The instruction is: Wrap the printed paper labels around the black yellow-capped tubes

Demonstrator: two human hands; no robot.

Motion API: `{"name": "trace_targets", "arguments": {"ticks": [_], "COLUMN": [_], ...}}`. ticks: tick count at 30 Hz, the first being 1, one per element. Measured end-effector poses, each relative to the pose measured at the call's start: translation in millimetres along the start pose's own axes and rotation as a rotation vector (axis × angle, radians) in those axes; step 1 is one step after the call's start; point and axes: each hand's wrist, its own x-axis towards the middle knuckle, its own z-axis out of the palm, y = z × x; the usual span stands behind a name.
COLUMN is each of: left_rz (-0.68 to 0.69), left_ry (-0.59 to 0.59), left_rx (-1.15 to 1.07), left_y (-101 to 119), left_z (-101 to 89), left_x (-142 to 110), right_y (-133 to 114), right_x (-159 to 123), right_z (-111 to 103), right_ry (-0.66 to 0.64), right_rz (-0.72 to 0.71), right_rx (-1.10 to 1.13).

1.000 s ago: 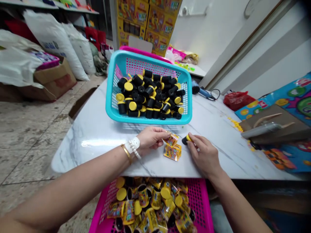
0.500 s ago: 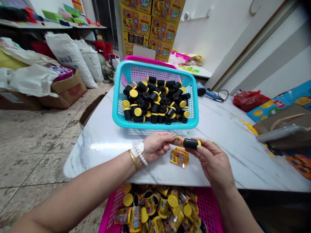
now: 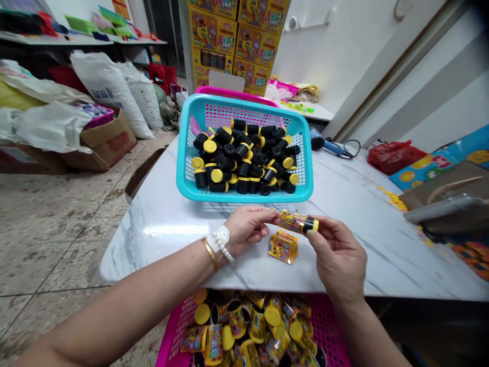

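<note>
Over the table, my right hand (image 3: 338, 255) pinches the yellow-capped end of a small black canister (image 3: 309, 225). A printed plastic sleeve (image 3: 293, 221) covers much of the canister and sticks out past it on the left. My left hand (image 3: 250, 229) is closed, its thumb and forefinger pinching the sleeve's left end. Just below the hands lies a small stack of flat printed sleeves (image 3: 281, 247) on the table. Behind them, a turquoise basket (image 3: 244, 198) holds many black canisters with yellow caps.
Below the table edge, a pink basket (image 3: 332, 326) holds sleeved canisters. Yellow boxes (image 3: 254, 43) are stacked behind the table (image 3: 153, 250). At the right are a red plastic bag (image 3: 395, 155), a blue tool with a cable (image 3: 333, 147) and a cardboard box (image 3: 451, 193).
The printed sleeve has slid rightward over the black canister, which was mostly bare before. Both hands stay in nearly the same place.
</note>
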Motion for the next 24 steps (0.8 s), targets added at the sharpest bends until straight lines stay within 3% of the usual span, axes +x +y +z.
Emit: {"name": "trace_targets", "arguments": {"ticks": [3, 7, 9, 12, 16, 18, 20, 24], "left_rz": [0.034, -0.013, -0.002, 0.015, -0.020, 0.043, 0.191, 0.463], "left_ry": [0.011, -0.211, -0.237, -0.222, -0.328, -0.330, -0.290, -0.230], "left_rx": [0.067, 0.111, 0.123, 0.130, 0.133, 0.179, 0.261, 0.427], "left_y": [0.3, -2.5, -5.4, -8.5, -8.4, -9.4, -11.5, -13.0], "left_z": [0.6, 0.8, -0.2, -2.7, -5.9, -5.7, -3.5, 2.0], "left_x": [-3.1, -3.7, -1.2, 2.5, 2.7, 1.8, 0.3, -5.2], "right_y": [-3.3, -4.2, -2.0, 1.3, 1.1, 1.2, 3.1, 8.5], "right_x": [0.2, 1.7, 4.3, 9.0, 12.8, 12.1, 9.1, 0.2], "right_z": [-7.2, -9.3, -8.7, -10.2, -16.1, -16.4, -12.9, -1.3], "right_ry": [-0.073, -0.269, -0.328, -0.372, -0.367, -0.355, -0.324, -0.220], "right_rz": [-0.057, -0.140, -0.251, -0.358, -0.430, -0.525, -0.551, -0.366], "right_rx": [-0.035, -0.109, -0.217, -0.311, -0.343, -0.428, -0.463, -0.294]}}
